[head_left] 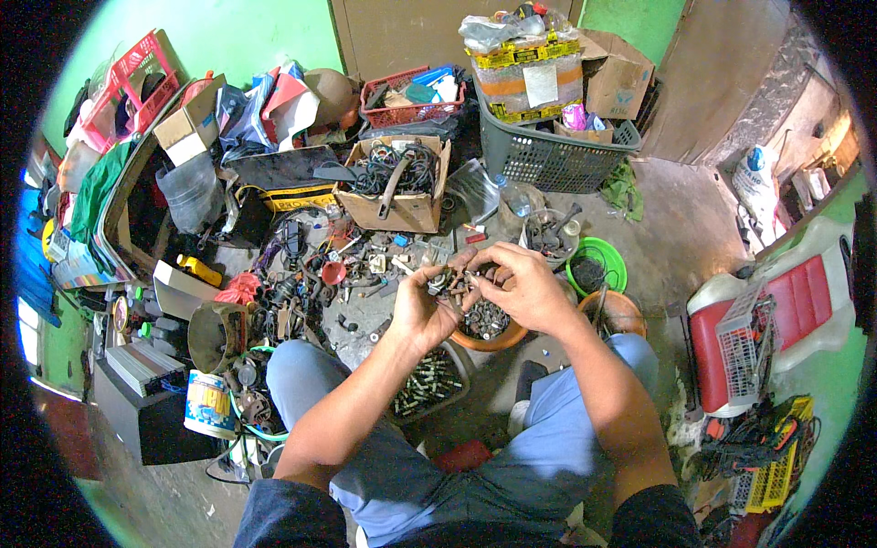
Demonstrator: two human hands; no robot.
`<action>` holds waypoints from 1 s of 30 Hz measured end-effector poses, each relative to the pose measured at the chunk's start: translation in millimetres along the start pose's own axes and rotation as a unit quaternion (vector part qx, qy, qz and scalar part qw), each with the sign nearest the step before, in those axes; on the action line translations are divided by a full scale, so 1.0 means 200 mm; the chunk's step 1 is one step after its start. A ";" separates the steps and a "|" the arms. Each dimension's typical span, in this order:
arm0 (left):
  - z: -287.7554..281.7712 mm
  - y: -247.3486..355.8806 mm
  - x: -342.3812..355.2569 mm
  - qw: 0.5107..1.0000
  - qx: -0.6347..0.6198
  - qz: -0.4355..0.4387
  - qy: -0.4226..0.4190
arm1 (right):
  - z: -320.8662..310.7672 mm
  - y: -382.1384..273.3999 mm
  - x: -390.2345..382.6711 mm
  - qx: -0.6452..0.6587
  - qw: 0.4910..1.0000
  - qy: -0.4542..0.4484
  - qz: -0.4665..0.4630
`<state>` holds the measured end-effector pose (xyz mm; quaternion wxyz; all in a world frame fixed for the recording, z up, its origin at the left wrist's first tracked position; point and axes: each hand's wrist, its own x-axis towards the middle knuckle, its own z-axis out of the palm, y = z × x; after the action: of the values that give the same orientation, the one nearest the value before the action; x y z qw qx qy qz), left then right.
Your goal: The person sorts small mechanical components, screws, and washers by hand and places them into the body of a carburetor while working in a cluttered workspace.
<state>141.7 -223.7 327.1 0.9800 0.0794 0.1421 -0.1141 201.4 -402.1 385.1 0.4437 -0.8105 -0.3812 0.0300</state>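
**poster1:** head view, looking straight down. both hands are up over the knees with a small metal fitting [454, 285] pinched between them. left hand [422, 310] is curled shut around the lower end, right hand [518, 285] has its fingers closed on the top of it, like it's being twisted or pulled apart. too small to tell what kind of part it is.

**poster2:** how far along does it look?

**poster1:** somewhere in the middle, i'd guess. right under the hands there's an orange bowl [489, 340] with a fair heap of small metal bits in it, and a clear tub [429, 382] by the left knee lined with what look like bolts or similar long pieces. so a good lot seems sorted already.

**poster2:** and what's left?

**poster1:** plenty. the loose scrap pile [311, 274] on the floor ahead of the left knee is a mess of parts and cables, plus a cardboard box [395, 187] stuffed with wires behind it. green bowl [598, 265] to the right holds some dark stuff, can't tell what. grey basket [548, 151] further back is packed too.
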 end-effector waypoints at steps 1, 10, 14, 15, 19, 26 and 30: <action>0.01 0.00 0.00 1.000 0.003 0.002 0.008 | 0.00 0.00 0.00 0.000 1.000 0.006 -0.008; 0.00 0.00 0.01 1.000 -0.018 -0.002 -0.005 | -0.02 -0.02 0.01 0.022 0.999 0.036 0.000; 0.02 -0.01 0.01 1.000 -0.014 0.004 0.003 | -0.01 -0.03 0.01 0.096 0.991 0.063 0.061; 0.02 -0.01 0.01 1.000 -0.018 0.003 -0.005 | -0.01 -0.04 0.01 0.097 0.991 0.073 0.046; 0.01 -0.01 0.01 0.999 -0.017 -0.003 -0.033 | -0.02 -0.04 0.01 0.055 0.991 0.122 -0.023; 0.00 0.01 0.02 0.999 -0.034 -0.006 -0.034 | -0.04 0.00 0.01 0.008 0.987 0.140 -0.083; 0.00 0.01 0.02 0.998 -0.043 -0.011 -0.045 | -0.05 -0.03 0.00 0.036 0.992 0.119 -0.026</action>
<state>146.6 -223.6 325.7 0.9866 0.0308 0.1038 -0.1222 201.4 -407.0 396.0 0.5156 -0.7815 -0.3451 -0.0646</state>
